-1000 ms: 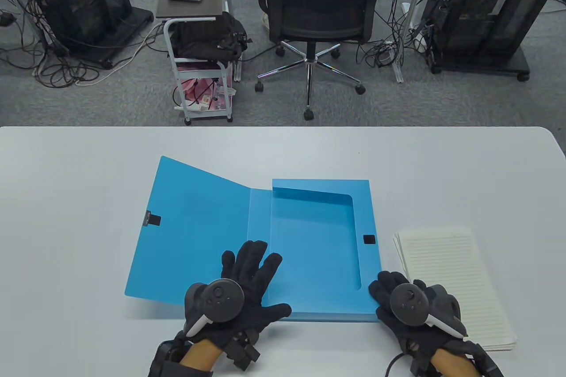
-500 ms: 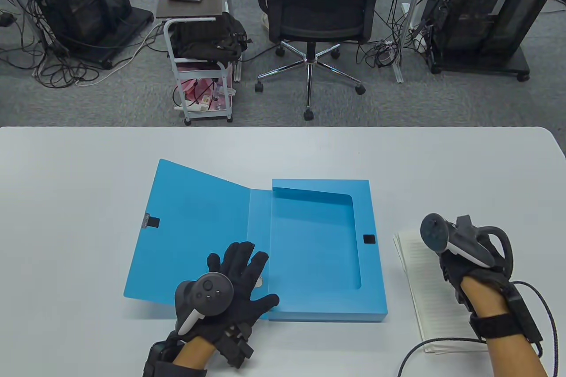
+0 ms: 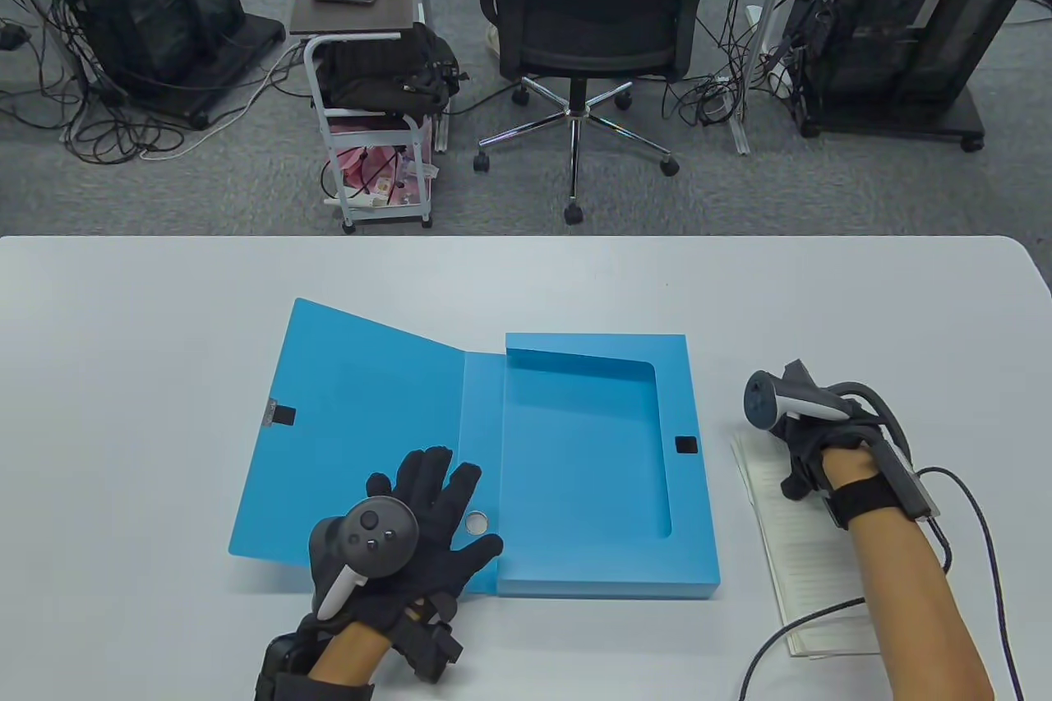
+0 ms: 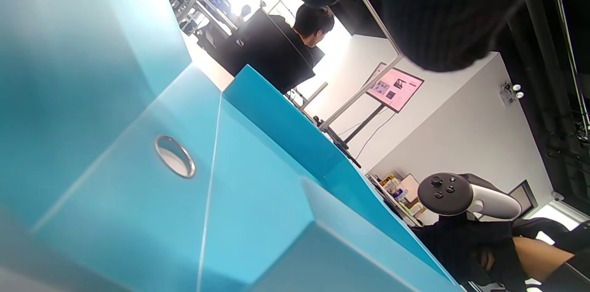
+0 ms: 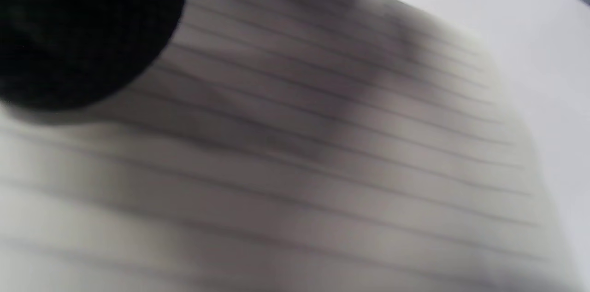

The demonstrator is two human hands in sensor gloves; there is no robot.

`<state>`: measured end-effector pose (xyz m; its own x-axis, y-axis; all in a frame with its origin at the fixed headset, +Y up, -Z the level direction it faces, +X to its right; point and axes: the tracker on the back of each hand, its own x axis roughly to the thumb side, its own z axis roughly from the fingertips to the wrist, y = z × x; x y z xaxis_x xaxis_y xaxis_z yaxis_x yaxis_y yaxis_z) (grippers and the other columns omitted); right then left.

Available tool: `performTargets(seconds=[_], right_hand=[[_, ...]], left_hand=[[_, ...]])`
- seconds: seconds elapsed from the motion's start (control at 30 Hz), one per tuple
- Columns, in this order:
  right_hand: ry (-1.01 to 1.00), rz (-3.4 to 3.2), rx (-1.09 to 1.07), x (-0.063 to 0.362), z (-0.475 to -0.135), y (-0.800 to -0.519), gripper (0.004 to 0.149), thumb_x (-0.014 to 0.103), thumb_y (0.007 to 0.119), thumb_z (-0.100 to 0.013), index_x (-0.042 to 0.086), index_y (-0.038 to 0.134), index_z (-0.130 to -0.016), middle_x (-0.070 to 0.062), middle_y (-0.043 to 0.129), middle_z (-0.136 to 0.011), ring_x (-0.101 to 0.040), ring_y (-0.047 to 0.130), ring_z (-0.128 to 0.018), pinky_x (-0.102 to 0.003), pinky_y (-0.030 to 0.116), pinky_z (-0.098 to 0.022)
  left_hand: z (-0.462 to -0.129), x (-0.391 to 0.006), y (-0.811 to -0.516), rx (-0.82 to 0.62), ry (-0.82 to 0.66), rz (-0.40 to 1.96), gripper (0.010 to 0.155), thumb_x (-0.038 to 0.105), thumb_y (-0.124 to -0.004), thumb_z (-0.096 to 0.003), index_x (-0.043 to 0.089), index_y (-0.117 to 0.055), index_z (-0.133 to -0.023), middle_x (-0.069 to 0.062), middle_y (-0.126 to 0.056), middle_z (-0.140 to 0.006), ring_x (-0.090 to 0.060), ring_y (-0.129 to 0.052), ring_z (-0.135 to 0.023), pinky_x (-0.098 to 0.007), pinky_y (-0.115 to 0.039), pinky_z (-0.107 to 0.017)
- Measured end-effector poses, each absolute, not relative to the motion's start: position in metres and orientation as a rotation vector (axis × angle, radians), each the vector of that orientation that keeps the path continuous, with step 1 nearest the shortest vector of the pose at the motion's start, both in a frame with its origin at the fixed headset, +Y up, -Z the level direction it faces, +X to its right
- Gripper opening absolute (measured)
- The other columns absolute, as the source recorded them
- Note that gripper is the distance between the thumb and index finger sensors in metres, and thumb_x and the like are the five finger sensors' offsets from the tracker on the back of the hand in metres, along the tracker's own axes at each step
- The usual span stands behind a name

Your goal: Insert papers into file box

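The file box (image 3: 588, 463) is lying open on the table (image 3: 123, 372). The left hand (image 3: 415, 524) is resting spread flat on its lid, pinning it. The right hand (image 3: 809, 438) is reaching onto the papers (image 3: 801, 569) just right of the box; its grip is hidden. Best to be gathering the whole stack squarely.

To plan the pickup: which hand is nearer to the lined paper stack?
Right. The right hand rests on the lined paper stack; the left hand lies across the blue file box.
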<state>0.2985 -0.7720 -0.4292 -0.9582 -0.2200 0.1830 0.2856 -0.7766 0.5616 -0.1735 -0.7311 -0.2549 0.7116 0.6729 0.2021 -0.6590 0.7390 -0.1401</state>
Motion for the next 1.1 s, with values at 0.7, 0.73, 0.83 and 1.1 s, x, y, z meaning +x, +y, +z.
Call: performTargets(seconds=[0.7, 0.73, 0.83, 1.1], right_hand=[[-0.506, -2.923, -0.315, 0.312, -0.408, -0.757, 0.065, 0.051, 0.088, -0.012, 0.031, 0.062, -0.068, -0.001, 0.086, -0.058, -0.024, 0.091, -0.043, -0.067, 0.055, -0.066], [-0.385, -2.913, -0.327, 0.308, -0.4, -0.752, 0.064, 0.052, 0.089, -0.012, 0.031, 0.064, -0.067, 0.0, 0.087, -0.056, -0.023, 0.091, -0.039, -0.064, 0.062, -0.063], [-0.134, -2.847, -0.332, 0.297, -0.372, -0.736, 0.063, 0.051, 0.091, -0.013, 0.03, 0.065, -0.065, 0.0, 0.088, -0.052, -0.021, 0.091, -0.034, -0.06, 0.07, -0.057], [0.299, -2.754, -0.427, 0.264, -0.265, -0.604, 0.066, 0.051, 0.092, -0.014, 0.027, 0.063, -0.068, -0.001, 0.087, -0.053, -0.021, 0.091, -0.033, -0.06, 0.071, -0.055]], left_hand=[[-0.256, -0.172, -0.73, -0.03, -0.209, 0.744, 0.09, 0.065, -0.075, -0.0357, 0.036, -0.032, -0.109, -0.006, -0.013, -0.117, -0.036, -0.011, -0.111, -0.064, 0.001, -0.07], [-0.255, -0.171, -0.73, -0.032, -0.216, 0.744, 0.09, 0.065, -0.075, -0.0357, 0.036, -0.032, -0.109, -0.006, -0.014, -0.117, -0.037, -0.015, -0.112, -0.065, 0.0, -0.07], [-0.253, -0.168, -0.73, -0.027, -0.236, 0.771, 0.091, 0.065, -0.075, -0.0356, 0.036, -0.03, -0.109, -0.007, -0.013, -0.117, -0.039, -0.019, -0.112, -0.066, -0.001, -0.07], [-0.239, -0.162, -0.714, 0.03, -0.344, 0.836, 0.093, 0.067, -0.074, -0.0351, 0.036, -0.027, -0.109, -0.008, -0.012, -0.117, -0.04, -0.021, -0.113, -0.067, -0.002, -0.07]])
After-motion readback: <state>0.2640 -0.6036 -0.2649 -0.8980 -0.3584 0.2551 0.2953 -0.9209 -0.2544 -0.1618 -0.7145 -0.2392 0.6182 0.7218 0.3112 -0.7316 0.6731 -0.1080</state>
